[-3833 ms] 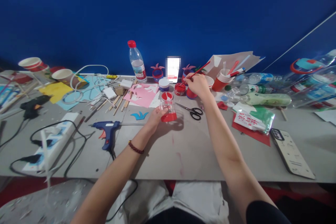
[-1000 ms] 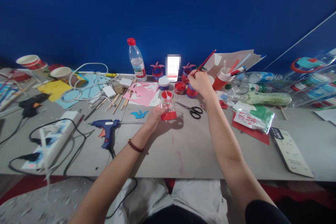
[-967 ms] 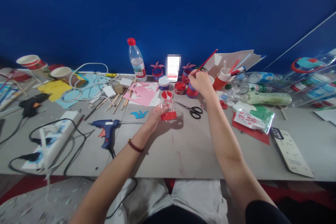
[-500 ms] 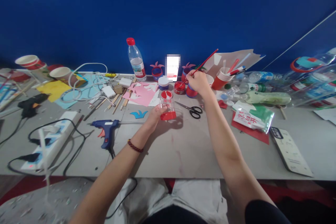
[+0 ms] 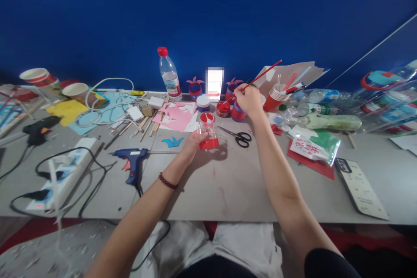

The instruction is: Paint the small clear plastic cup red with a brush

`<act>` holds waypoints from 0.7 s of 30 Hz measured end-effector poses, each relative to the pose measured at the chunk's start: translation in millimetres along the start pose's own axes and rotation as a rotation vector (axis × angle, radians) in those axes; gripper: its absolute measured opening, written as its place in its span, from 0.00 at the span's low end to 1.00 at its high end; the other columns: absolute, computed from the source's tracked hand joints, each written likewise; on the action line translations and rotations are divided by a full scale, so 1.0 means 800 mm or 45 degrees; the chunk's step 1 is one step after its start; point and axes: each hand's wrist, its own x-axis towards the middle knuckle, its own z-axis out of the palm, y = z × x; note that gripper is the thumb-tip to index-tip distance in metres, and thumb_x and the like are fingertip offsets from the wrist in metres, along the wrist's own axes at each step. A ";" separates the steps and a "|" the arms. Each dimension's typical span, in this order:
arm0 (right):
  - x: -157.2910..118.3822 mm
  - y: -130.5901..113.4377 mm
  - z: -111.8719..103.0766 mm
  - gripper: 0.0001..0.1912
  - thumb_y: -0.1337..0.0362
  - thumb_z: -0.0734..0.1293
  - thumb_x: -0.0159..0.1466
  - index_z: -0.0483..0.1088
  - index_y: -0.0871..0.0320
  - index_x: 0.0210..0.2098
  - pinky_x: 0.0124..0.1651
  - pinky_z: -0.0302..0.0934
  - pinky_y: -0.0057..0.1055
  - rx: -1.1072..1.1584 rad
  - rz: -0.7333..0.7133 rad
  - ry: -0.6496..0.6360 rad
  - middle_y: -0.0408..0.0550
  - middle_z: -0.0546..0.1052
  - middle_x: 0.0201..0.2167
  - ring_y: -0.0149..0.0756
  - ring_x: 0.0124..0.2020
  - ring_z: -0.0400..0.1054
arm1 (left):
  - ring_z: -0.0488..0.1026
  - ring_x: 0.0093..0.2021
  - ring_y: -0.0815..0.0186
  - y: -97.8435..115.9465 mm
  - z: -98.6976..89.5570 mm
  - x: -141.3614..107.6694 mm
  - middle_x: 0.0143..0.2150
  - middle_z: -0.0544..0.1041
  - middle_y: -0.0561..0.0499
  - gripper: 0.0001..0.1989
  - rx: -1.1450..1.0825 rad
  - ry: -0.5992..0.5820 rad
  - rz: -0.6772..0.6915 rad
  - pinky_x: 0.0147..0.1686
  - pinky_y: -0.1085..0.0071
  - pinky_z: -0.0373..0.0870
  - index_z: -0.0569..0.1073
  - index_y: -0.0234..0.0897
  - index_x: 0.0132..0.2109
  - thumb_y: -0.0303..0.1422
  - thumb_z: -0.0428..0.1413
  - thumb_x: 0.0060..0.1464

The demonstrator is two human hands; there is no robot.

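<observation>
My left hand [image 5: 193,143] is closed around a small clear plastic cup [image 5: 207,132] with a red band at its lower end, held low over the table. In my right hand [image 5: 248,99] is a slim red paintbrush [image 5: 267,70], slanting down to the left. The brush tip is at the mouth of a jar of red paint [image 5: 223,112]; whether it touches the paint I cannot tell. A red-smeared lid [image 5: 206,117] lies just behind the cup. Beside it stands a white-lidded jar of blue paint [image 5: 203,104]. Black-handled scissors [image 5: 243,140] rest right of the cup.
Left of my hand lie a blue glue gun [image 5: 132,160], a blue paper cutout [image 5: 172,142] and a power strip [image 5: 67,173]. A water bottle [image 5: 170,78] and a lit phone screen [image 5: 214,84] stand at the back. Paper cups [image 5: 273,97] and plastic bottles [image 5: 332,120] crowd the right.
My right hand has shifted slightly right, and the brush has tilted flatter, its upper end further right. My left hand and the cup have hardly moved.
</observation>
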 end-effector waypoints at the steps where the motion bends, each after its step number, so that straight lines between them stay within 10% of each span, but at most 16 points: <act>1: 0.000 -0.001 0.002 0.13 0.66 0.59 0.66 0.75 0.56 0.33 0.52 0.68 0.42 0.035 0.024 0.006 0.52 0.82 0.32 0.46 0.41 0.77 | 0.77 0.38 0.60 -0.001 -0.001 0.000 0.38 0.82 0.48 0.19 0.010 -0.001 0.003 0.41 0.62 0.73 0.81 0.43 0.38 0.49 0.68 0.44; 21: -0.004 -0.005 0.005 0.12 0.68 0.60 0.64 0.71 0.55 0.26 0.51 0.67 0.45 0.015 0.115 0.171 0.52 0.80 0.29 0.47 0.40 0.76 | 0.77 0.39 0.57 -0.005 -0.005 0.002 0.38 0.81 0.47 0.18 0.025 0.030 -0.002 0.41 0.60 0.72 0.80 0.41 0.39 0.47 0.68 0.45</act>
